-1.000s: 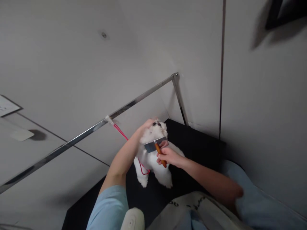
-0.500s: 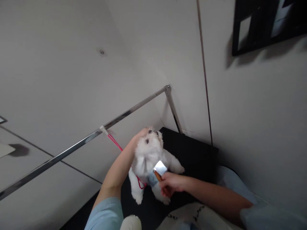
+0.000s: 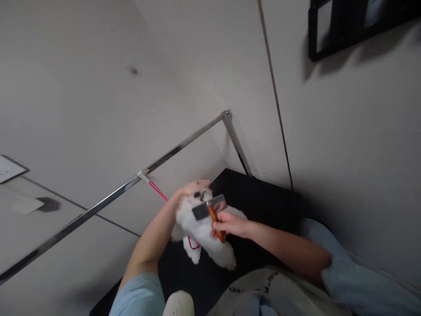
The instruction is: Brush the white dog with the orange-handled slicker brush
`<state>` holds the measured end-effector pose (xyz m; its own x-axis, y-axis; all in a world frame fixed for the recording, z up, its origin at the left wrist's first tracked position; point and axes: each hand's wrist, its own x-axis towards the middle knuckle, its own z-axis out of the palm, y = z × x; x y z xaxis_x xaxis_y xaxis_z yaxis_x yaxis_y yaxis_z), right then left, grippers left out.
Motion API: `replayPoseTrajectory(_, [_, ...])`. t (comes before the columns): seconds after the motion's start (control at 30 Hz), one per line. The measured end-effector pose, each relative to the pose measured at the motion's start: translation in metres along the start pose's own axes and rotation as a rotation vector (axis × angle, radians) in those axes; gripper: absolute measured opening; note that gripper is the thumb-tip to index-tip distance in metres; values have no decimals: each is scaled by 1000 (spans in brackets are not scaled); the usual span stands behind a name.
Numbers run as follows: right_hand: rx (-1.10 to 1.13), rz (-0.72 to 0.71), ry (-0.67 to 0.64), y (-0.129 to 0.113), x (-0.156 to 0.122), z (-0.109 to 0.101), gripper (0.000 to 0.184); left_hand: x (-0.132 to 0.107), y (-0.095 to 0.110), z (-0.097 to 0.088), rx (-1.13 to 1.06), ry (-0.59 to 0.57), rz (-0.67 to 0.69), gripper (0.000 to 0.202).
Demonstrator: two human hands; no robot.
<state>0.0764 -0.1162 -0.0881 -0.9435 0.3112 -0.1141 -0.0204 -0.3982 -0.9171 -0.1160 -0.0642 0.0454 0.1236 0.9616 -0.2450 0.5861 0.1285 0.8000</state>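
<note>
A small white fluffy dog stands on a black table. My left hand cups the dog's head from the left, its fingers curled over the muzzle. My right hand grips the orange handle of a slicker brush. The brush's metal head lies against the dog's neck, just below the face. A pink leash runs from the dog up to a chrome bar.
The chrome bar slants across the left and bends down into a post at the table's back corner. Grey walls close in behind and to the right. A dark frame hangs top right. My light apron fills the bottom edge.
The brush went down the dog's chest and has come back up to its neck. The dog's head has dropped lower under my left hand. The view shifted slightly.
</note>
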Motion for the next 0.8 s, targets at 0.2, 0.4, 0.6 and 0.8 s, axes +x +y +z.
replayPoseTrajectory(0.2, [51,182,-247,-5,-4,17,30,-21,2,3,102,38,25,67])
replayPoseTrajectory(0.4, [183,61,-134,-7,-22,36,28,-28,-2,14,237,-75,114,65])
replayPoseTrajectory(0.6, [310,43,-202,-3,-33,49,29,-38,5,27,245,-126,76,60])
replayPoseTrajectory(0.8, [299,202,-384,-3,-40,58,25,-40,12,33,298,-123,82,61])
